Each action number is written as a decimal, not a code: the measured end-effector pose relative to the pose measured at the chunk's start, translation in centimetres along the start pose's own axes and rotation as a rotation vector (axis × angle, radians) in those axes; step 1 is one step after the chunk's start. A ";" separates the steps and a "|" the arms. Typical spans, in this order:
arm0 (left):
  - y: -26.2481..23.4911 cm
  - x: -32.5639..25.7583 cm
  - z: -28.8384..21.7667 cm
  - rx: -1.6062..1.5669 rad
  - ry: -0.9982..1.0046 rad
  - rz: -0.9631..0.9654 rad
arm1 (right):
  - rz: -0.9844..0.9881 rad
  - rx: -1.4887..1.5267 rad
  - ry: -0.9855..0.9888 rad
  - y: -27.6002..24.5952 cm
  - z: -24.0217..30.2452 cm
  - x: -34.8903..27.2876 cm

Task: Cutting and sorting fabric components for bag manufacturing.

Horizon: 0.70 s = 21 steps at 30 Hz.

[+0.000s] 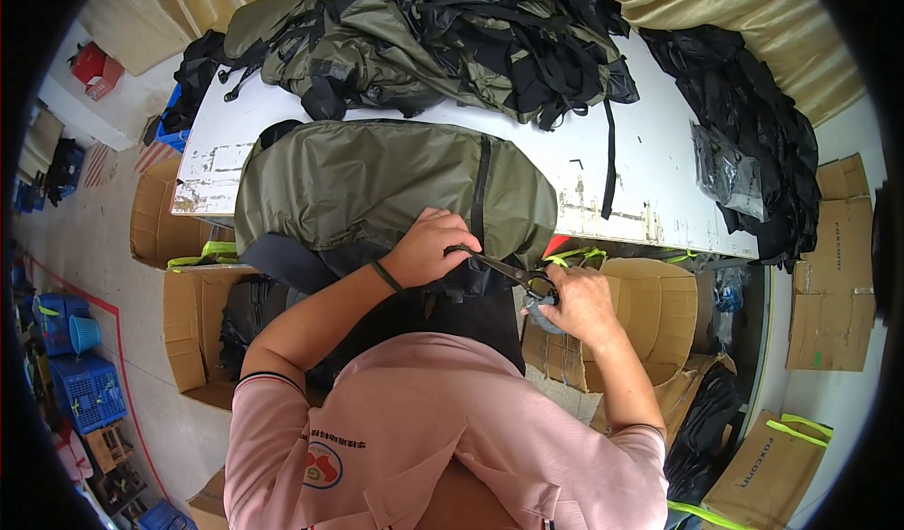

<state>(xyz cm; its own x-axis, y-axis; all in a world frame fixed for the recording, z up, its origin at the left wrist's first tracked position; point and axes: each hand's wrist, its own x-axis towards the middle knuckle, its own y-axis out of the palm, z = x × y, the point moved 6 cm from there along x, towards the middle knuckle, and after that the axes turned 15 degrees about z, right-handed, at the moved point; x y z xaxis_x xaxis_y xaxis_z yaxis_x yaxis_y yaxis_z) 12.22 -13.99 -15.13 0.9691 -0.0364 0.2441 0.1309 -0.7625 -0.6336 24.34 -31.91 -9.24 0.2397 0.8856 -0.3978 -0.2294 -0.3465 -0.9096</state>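
A large olive-green fabric bag (358,177) with a black strip across its right part lies along the table's near edge, its dark lower side hanging toward me. My left hand (431,249) is closed in a pinch at the bag's near edge, on a small dark piece whose kind is hard to see. In my right hand (579,302) are scissors (505,268) with grey-wrapped handles. Their blades point left toward my left fingertips, over the bag's near edge. Whether the blades touch the fabric cannot be made out.
Olive and black bags (424,40) are heaped at the back of the white table (659,172). A black pile (753,125) hangs over its right end. Open cardboard boxes (193,328) stand below, left and right of me. Blue crates (87,393) stand far left.
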 end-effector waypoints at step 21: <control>-0.2 -0.2 -0.1 0.007 0.001 -0.021 | 0.054 0.251 0.021 2.3 0.0 0.3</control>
<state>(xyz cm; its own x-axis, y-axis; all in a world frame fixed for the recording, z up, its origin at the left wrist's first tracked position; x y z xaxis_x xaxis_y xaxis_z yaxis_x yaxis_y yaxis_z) 11.98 -13.86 -14.95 0.9658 -0.0215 0.2583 0.1525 -0.7586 -0.6334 23.87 -32.40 -11.47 0.2394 0.8606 -0.4495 -0.4684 -0.3031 -0.8299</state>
